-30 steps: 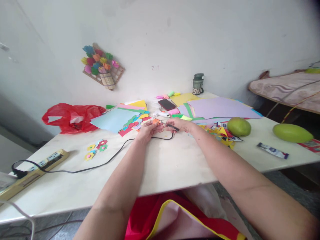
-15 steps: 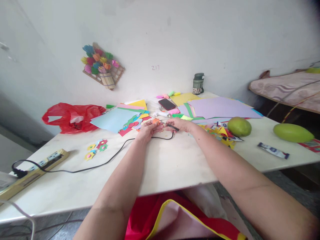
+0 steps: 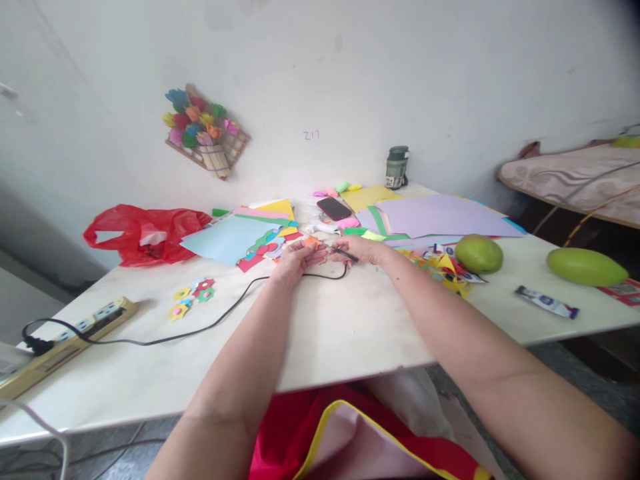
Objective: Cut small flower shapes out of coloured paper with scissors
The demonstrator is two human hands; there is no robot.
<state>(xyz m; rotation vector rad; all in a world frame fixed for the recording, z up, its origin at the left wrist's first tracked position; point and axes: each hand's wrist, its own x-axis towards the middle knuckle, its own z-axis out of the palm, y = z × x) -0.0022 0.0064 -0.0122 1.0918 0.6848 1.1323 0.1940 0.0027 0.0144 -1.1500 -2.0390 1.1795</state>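
Observation:
My left hand (image 3: pixel 295 260) pinches a small orange paper piece (image 3: pixel 312 241) over the middle of the table. Close on its right, my right hand (image 3: pixel 361 249) is closed around dark-handled scissors (image 3: pixel 345 254), whose thin blades point left at the orange paper. How the blades meet the paper is too small to make out. A black cord (image 3: pixel 235 305) runs under my left wrist and up to my right fingers, where its end is hidden. Beyond my hands lies a white tool (image 3: pixel 321 228), perhaps a glue gun. Cut paper shapes (image 3: pixel 263 250) lie left of my left hand.
Paper flowers (image 3: pixel 200 291) and a power strip (image 3: pixel 90 333) are on the left, with a red bag (image 3: pixel 145 230) behind. Coloured sheets (image 3: pixel 435 215), a phone (image 3: pixel 334 209) and a bottle (image 3: pixel 397 167) stand farther back. Paper scraps (image 3: pixel 447 270), two green fruits (image 3: pixel 479 253) and a tube (image 3: pixel 547 302) lie right.
The scissors have shifted very slightly in my right hand. Both arms and everything else stay nearly where they were.

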